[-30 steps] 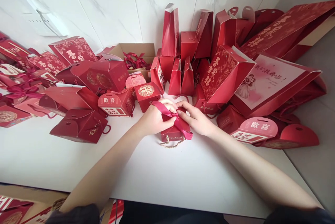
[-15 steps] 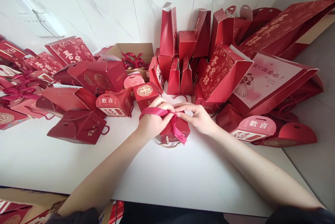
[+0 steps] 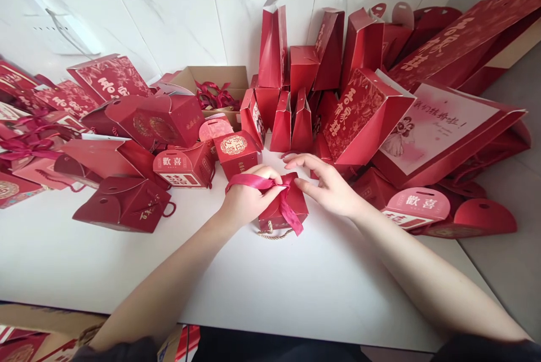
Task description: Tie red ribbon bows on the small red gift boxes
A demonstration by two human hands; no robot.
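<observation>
A small red gift box (image 3: 296, 198) with a gold cord handle (image 3: 276, 233) stands on the white table in front of me. Over its top runs a crimson ribbon (image 3: 289, 216), one tail hanging down the near side. My left hand (image 3: 251, 195) pinches the ribbon at the box's top, and a length of it lies across the back of that hand. To the right of the box, my right hand (image 3: 327, 184) has its fingers apart with nothing between them. Its thumb is close to the box's upper right edge.
Behind the hands, a cardboard box (image 3: 236, 77) holds crimson ribbons. Red gift boxes (image 3: 124, 204) crowd the left side, and tall red cartons (image 3: 274, 46) stand against the tiled wall. A larger red bag (image 3: 443, 131) leans at the right. The white table (image 3: 270, 288) extends towards me.
My right hand has let go of the ribbon and moved slightly right, its fingers spreading. The left hand still grips the ribbon in about the same place.
</observation>
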